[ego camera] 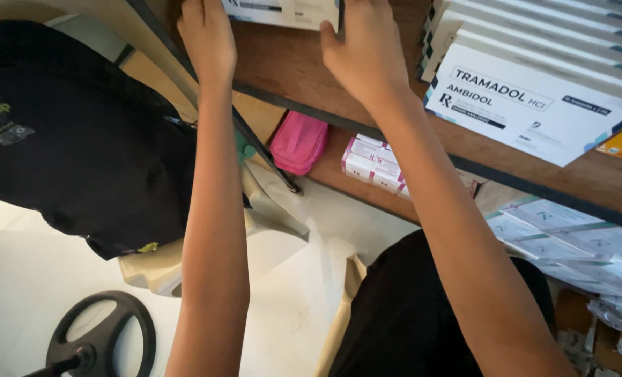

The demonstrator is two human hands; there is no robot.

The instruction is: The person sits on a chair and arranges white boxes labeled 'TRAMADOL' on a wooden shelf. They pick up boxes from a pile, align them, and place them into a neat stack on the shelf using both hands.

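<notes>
White medicine box [283, 12], flat cardboard, dark stripe, cut off by top edge, lying on brown wooden shelf [283, 66]. Clasped at both ends: left hand [208, 38] and right hand [363, 52], fingers extended flat against box. Stack of similar long white boxes [534, 77] at right.

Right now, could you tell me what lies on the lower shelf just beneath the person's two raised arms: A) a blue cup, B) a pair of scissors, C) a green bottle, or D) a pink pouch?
D: a pink pouch lies on the lower shelf, beside small white-and-pink boxes, between the left hand and right hand.
</notes>
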